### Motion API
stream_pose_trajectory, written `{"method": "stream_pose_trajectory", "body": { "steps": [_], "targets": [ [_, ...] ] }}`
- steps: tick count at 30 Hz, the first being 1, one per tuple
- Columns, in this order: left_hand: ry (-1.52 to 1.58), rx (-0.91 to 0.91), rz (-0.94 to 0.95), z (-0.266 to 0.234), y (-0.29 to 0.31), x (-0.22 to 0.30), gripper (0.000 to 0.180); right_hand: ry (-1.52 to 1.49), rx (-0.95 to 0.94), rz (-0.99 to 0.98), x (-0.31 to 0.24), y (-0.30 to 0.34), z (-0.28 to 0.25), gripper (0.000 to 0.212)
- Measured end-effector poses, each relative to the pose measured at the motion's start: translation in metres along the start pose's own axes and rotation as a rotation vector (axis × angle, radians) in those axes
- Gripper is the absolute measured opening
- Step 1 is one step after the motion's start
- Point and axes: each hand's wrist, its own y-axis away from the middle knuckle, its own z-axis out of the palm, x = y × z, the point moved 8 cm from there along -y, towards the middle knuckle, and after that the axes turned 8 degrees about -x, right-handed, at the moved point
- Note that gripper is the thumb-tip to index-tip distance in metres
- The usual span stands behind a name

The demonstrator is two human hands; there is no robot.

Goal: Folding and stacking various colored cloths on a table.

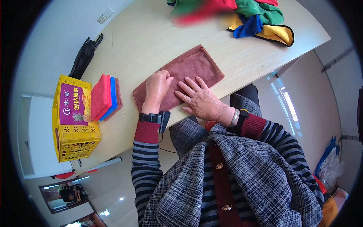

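A brownish-red cloth (200, 62), folded into a rectangle, lies flat on the table in front of me. My left hand (158, 87) rests on its left part with the fingers curled in. The fingertips are hidden, so whether they pinch the fabric does not show. Flat on the right part of the cloth lies my right hand (202, 99), fingers spread and nothing in it. To the left, a small row of folded cloths stands against a crate: a red one (101, 96), a blue one (113, 94) and a brownish-red one (119, 96).
The yellow plastic crate (77, 142) stands at the table's left. Behind it lies a black object (84, 55), perhaps an umbrella. A loose heap of green, red, blue and yellow cloths (261, 19) covers the far right. The table's (242, 81) near edge runs just below my hands.
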Motion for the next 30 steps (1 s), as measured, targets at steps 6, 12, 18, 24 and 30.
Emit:
{"method": "stream_pose_trajectory", "body": {
  "steps": [6, 12, 18, 24, 30],
  "targets": [
    [-0.273, 0.053, 0.081, 0.005, -0.004, 0.016, 0.014, 0.007, 0.002, 0.007, 0.001, 0.001, 0.000, 0.062],
    [-0.051, 0.066, 0.014, -0.002, 0.000, 0.003, 0.013, -0.008, -0.007, 0.005, 0.000, 0.001, 0.001, 0.061],
    [-0.259, 0.033, 0.084, 0.006, -0.002, 0.017, 0.012, 0.002, 0.004, 0.015, 0.001, 0.001, 0.000, 0.061],
    [-0.161, 0.086, 0.013, 0.001, -0.001, 0.001, 0.011, 0.013, 0.011, 0.006, -0.001, 0.000, -0.001, 0.060],
    [-0.018, 0.054, 0.127, -0.001, 0.007, 0.010, 0.008, 0.013, 0.014, 0.015, 0.001, 0.002, 0.000, 0.060]
  ]
}}
